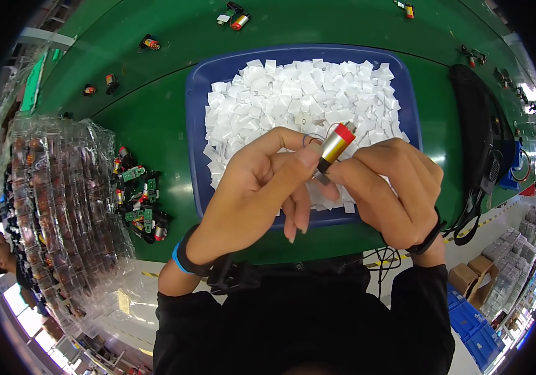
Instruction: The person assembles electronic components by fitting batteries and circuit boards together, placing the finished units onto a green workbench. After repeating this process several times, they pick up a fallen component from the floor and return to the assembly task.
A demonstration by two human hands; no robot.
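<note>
Over a blue tray (197, 156) full of small white square pieces (299, 94), both my hands meet at one small part. It is a gold cylindrical battery (335, 147) with a red upper end, thin wires and a dark piece at its lower end. My left hand (249, 187) grips it between thumb and index finger, the other fingers loosely bent. The fingertips of my right hand (396, 187) pinch at the battery's dark lower end; whatever they hold there is mostly hidden.
Left of the tray lies a pile of green circuit boards with batteries (143, 203), beside stacked clear plastic trays (62, 212). More battery assemblies (238, 21) are scattered across the green table (155, 125). A black bag (473, 125) lies at the right. Blue crates (474, 325) stand on the floor.
</note>
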